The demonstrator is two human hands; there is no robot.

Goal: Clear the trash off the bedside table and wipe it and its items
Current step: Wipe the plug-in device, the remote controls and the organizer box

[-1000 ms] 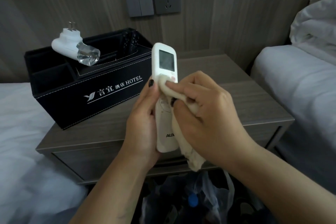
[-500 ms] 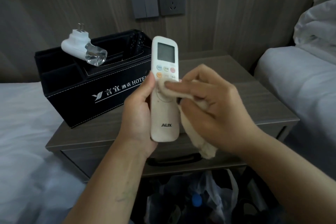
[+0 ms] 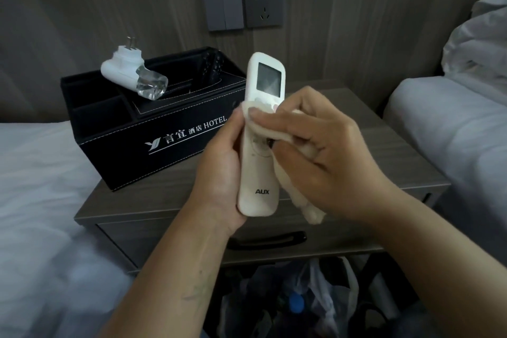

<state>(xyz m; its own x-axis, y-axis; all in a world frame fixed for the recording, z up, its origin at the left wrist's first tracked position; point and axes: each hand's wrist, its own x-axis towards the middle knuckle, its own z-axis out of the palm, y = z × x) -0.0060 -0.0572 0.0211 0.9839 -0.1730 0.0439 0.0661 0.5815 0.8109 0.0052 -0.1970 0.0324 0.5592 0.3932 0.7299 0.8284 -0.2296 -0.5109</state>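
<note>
Above the bedside table (image 3: 365, 162), the right hand (image 3: 323, 156) holds a beige cloth (image 3: 277, 134) pinched under its fingers and presses it against the face of the white AUX remote (image 3: 259, 173). Half a second ago the cloth lay on the round dial below the coloured buttons; now it sits over the button row just under the screen, so the wiping stroke has travelled up the remote. The left hand (image 3: 219, 173) is wrapped round the remote's lower half from behind, thumb on its left edge, keeping it upright in the air, clear of the tabletop. The remote leans slightly more to the right than a moment ago.

Behind the hands, the black hotel organiser (image 3: 131, 145) stands on the table with a white plug-in device (image 3: 129, 71) lying across its top. Below the drawer, a plastic trash bag (image 3: 315, 299) hangs open. Judging by this, trash-clearing looks largely done and item-wiping is under way, with the organiser and tabletop probably next.
</note>
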